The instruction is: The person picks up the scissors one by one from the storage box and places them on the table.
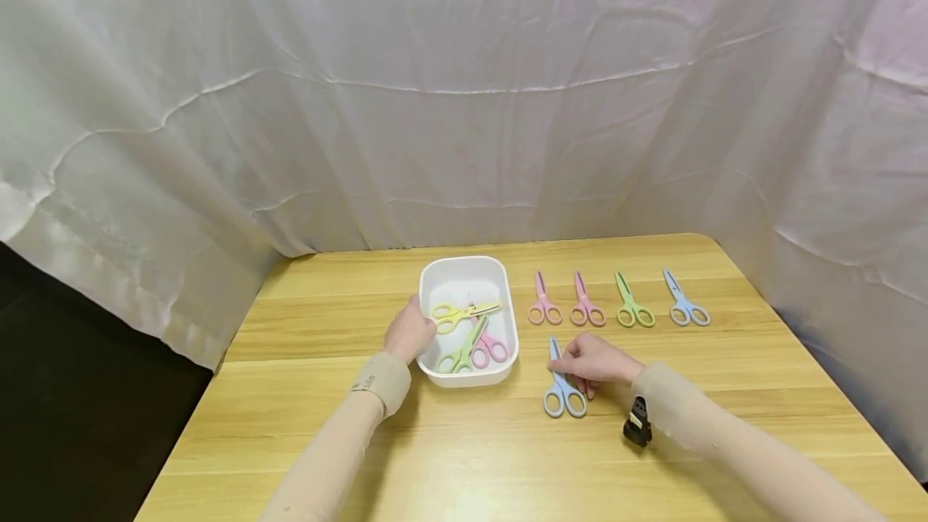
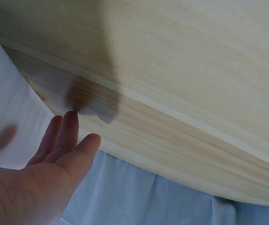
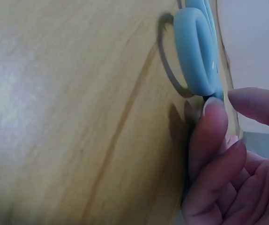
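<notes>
Blue scissors (image 1: 561,385) lie on the table at the front right of the white bin, blades pointing away. My right hand (image 1: 598,361) pinches them near the middle. In the right wrist view, the thumb and a curled finger are at either side of the blue scissors (image 3: 195,51), just below a handle loop. My left hand (image 1: 410,332) is at the left side of the white bin (image 1: 466,379), touching it. In the left wrist view, the left hand's fingers (image 2: 68,129) are extended beside the bin's outer wall; the thumb's contact is hidden.
The bin holds yellow scissors (image 1: 448,316), green scissors (image 1: 455,361) and pink scissors (image 1: 496,347). Right of it, in a row on the table (image 1: 304,425), lie two pink scissors (image 1: 542,308), green scissors (image 1: 634,308) and blue scissors (image 1: 685,304). A pale curtain (image 1: 464,143) hangs behind.
</notes>
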Demonstrator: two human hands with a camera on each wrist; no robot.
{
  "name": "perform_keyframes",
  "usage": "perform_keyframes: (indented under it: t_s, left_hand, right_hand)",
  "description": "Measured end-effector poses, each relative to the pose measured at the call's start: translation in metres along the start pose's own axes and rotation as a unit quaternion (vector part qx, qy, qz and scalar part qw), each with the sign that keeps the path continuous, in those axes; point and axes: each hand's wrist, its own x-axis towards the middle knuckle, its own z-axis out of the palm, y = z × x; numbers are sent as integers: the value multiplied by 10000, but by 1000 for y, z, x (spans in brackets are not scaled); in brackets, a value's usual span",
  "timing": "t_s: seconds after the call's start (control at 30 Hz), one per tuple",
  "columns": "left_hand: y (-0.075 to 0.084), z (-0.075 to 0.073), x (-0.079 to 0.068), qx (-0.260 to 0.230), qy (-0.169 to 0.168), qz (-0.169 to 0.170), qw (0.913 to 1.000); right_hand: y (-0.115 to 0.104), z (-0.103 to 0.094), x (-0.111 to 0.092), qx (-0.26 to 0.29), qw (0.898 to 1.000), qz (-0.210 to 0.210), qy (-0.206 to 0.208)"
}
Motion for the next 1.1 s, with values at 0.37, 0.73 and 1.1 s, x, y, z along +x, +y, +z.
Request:
perform_keyframes:
  t_s: [0.37, 0.73, 1.1]
  left_hand:
    - [0, 0, 0, 30, 6, -1, 10000]
    - [-1, 1, 0, -5, 49, 120, 9999]
    - [0, 0, 0, 26, 53, 97, 9999]
  right_hand:
    - [-3, 1, -1, -103, 9996, -246, 23]
    - [-1, 4, 0, -55, 9994, -295, 149]
    - [2, 5, 0, -122, 9995, -221, 207]
